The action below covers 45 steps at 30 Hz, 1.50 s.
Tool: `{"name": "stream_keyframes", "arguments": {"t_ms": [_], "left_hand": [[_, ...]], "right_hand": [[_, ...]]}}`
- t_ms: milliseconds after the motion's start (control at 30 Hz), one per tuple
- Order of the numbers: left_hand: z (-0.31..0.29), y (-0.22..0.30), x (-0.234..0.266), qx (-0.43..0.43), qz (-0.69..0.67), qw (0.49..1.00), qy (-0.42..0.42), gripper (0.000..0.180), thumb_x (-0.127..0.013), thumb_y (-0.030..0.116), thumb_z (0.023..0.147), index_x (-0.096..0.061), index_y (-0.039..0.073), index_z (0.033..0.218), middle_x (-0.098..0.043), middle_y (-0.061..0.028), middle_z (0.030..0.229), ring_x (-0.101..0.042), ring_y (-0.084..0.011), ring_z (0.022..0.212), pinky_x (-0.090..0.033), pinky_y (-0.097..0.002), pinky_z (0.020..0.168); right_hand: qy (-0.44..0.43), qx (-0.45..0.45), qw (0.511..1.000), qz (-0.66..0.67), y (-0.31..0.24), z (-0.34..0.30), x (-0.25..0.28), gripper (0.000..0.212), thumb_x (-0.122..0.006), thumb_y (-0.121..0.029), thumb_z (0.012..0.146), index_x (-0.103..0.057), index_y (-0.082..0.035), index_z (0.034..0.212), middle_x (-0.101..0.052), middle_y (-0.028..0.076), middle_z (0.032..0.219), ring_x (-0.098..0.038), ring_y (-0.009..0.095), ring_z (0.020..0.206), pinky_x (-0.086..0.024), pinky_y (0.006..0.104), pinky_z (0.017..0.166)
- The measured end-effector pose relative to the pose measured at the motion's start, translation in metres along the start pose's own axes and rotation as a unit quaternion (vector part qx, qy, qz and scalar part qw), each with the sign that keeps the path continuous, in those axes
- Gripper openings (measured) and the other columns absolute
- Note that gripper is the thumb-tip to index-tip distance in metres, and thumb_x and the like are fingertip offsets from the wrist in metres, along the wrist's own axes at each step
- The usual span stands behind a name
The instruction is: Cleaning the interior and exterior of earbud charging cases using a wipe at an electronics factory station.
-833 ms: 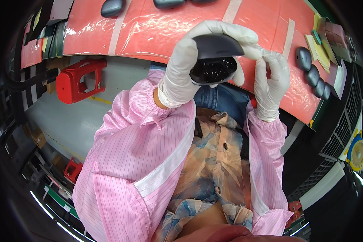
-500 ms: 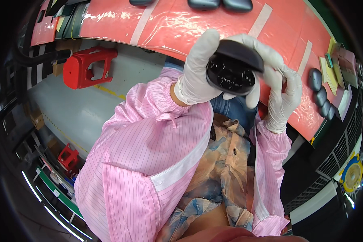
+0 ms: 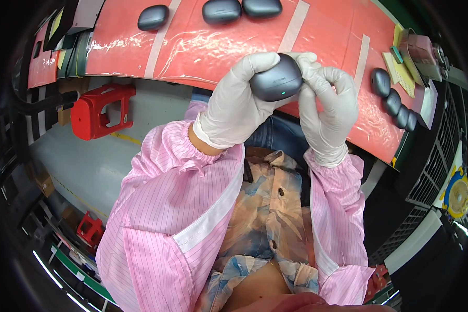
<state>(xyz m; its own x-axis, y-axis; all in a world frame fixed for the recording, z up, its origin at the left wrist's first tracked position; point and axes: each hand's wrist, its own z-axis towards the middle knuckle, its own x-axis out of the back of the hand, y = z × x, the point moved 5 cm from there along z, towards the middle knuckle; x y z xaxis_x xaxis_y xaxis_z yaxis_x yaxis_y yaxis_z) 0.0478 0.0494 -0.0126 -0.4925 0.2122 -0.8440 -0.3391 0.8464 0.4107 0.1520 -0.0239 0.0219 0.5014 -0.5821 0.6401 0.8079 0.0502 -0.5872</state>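
The case [image 3: 277, 78], dark, rounded and apparently closed, is in the upper middle of the frame, raised in front of the red table [image 3: 203, 49]. A small green light [image 3: 284, 93] shows on its front.

The left hand [image 3: 234, 96], gloved in white, holds the case: thumb along its upper left edge, palm to its left side, other fingers partly hidden behind it. The grip looks secure. The right hand [image 3: 327, 109], gloved likewise, is at the right edge of the case, thumb and forefinger drawn narrow; whether they pinch anything or only touch the edge cannot be told.

Handling points, in this inspector's judgement: the left hand should bear the weight at the sides, leaving the front face and light unobstructed. The right fingertips should work lightly at the edge, clear of the seam, without pressing the lid. The smooth shell may slip against gloves, so holding it over the table is safer.

Three other cases [image 3: 221, 11] lie at the top of the frame; a row of cases [image 3: 392, 102] lies at upper right, near a yellow pad [image 3: 408, 78].
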Motion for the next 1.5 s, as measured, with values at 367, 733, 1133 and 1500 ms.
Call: {"name": "stream_keyframes", "arguments": {"t_ms": [367,733,1133,1500], "left_hand": [[0.001,-0.007,-0.011,0.066,-0.156,0.985,0.019,0.050,-0.040,0.033,0.097,-0.052,-0.007,0.122,-0.054,-0.0246,0.128,-0.055,-0.0355,0.118,-0.046,-0.0417,0.100],[-0.002,-0.007,-0.015,0.095,-0.070,0.993,-0.028,0.046,-0.042,0.036,0.096,-0.054,-0.001,0.120,-0.064,-0.0148,0.113,-0.064,-0.0267,0.104,-0.055,-0.0427,0.085],[0.002,-0.006,-0.033,-0.238,0.553,0.792,-0.095,0.093,-0.069,-0.008,0.072,-0.020,0.007,0.150,-0.038,-0.0131,0.144,-0.039,-0.0218,0.134,-0.043,-0.0315,0.100],[0.017,-0.004,-0.045,-0.091,0.645,0.739,-0.172,0.068,-0.066,0.011,0.083,-0.036,0.002,0.143,-0.045,-0.0137,0.142,-0.045,-0.0246,0.128,-0.034,-0.0374,0.106]], "right_hand": [[-0.088,-0.096,0.953,0.274,0.031,0.007,0.002,0.051,-0.065,-0.004,0.077,-0.055,-0.004,0.127,-0.059,0.012,0.115,-0.053,0.023,0.114,-0.039,0.0342,0.101],[-0.118,-0.247,0.821,0.501,0.017,-0.007,-0.004,0.055,-0.063,-0.002,0.083,-0.045,-0.001,0.135,-0.056,0.012,0.126,-0.057,0.017,0.109,-0.047,0.0303,0.093],[0.056,-0.208,0.952,0.219,0.048,-0.047,0.026,0.060,-0.059,0.006,0.082,-0.039,0.003,0.139,-0.052,0.019,0.130,-0.050,0.026,0.123,-0.038,0.0381,0.103],[0.288,-0.232,0.929,0.019,0.104,-0.107,0.107,0.039,-0.051,-0.001,0.086,-0.049,0.003,0.125,-0.052,0.011,0.119,-0.056,0.018,0.103,-0.045,0.0316,0.092]]}}
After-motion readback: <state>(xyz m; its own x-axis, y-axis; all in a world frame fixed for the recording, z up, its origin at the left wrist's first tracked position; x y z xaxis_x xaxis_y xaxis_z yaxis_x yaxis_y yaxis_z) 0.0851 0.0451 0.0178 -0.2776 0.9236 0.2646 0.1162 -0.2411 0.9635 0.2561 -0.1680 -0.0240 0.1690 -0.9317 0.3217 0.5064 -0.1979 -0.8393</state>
